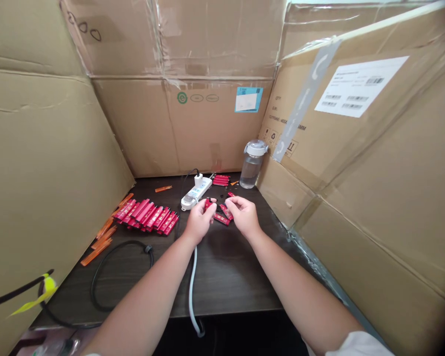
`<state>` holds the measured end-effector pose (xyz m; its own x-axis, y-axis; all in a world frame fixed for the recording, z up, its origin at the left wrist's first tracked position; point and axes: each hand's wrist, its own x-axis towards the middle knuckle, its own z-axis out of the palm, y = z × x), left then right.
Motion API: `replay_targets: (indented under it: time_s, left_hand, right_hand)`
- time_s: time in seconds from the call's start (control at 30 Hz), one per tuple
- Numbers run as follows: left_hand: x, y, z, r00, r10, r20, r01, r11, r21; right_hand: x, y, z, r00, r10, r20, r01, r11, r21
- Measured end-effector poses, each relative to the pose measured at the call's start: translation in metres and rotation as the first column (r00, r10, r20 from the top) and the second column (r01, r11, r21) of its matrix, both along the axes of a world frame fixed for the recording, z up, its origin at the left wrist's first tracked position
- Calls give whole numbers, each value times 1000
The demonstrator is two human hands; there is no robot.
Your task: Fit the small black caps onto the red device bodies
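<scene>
Pinching a red packet between thumb and bent fingers, the left hand faces the right hand, whose thumb and forefinger nearly meet, grip unclear. Loose red packets lie between them. Beyond: a power strip toward the table's back edge, a red pile nearer its left edge, a bottle at the back right corner.
</scene>
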<state>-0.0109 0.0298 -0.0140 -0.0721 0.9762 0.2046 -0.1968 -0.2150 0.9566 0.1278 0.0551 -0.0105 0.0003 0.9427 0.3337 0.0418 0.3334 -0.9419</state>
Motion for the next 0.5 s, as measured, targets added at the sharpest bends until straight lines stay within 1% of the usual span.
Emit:
replay_targets:
  time_s: [0.1, 0.17, 0.23, 0.3, 0.37, 0.4, 0.5]
  left_hand:
    - [-8, 3, 7, 972, 145, 187, -143, 989, -24]
    - [-13, 4, 12, 934, 231, 271, -229, 973, -39]
    - [-17, 4, 15, 909, 285, 305, -283, 958, -52]
    - [-20, 4, 17, 904, 317, 288, -312, 948, -61]
    - [-20, 3, 17, 906, 332, 261, -327, 943, -63]
    - [-20, 2, 16, 911, 339, 233, -336, 940, -54]
    - [-20, 1, 13, 924, 362, 122, -364, 932, -6]
  right_hand:
    - [7, 12, -8, 991, -76, 114, 73, 997, 28]
    - [12, 19, -15, 956, -138, 258, 113, 988, 108]
    - [17, 25, -19, 894, -188, 406, 118, 974, 191]
    - [18, 29, -21, 824, -197, 532, 83, 969, 231]
    - [16, 33, -19, 743, -171, 648, 29, 974, 224]
    - [13, 35, -17, 682, -154, 715, -1, 978, 211]
    - [3, 48, -8, 451, -106, 886, -78, 984, 158]
